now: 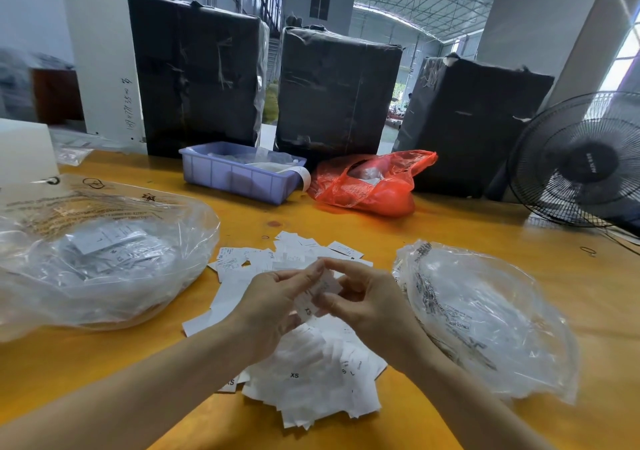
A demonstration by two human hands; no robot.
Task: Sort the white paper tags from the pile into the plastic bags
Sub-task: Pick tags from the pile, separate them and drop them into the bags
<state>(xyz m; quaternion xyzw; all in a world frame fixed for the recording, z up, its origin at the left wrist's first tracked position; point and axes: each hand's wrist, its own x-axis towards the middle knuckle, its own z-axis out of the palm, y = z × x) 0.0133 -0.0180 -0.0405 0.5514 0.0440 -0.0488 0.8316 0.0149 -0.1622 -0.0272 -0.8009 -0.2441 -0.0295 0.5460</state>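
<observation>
Fingers of both hands pinch small tag stack above pile; long axis slants near-left to far-right.

Person, head-camera view: two forearms and two hands visible, entering from the lower edge. Left hand and right hand: bare, no gloves, rings, watch or bracelets to be seen; fingernails short and unpainted. Both forearms uncovered up to the picture's edge, no sleeve showing.
</observation>
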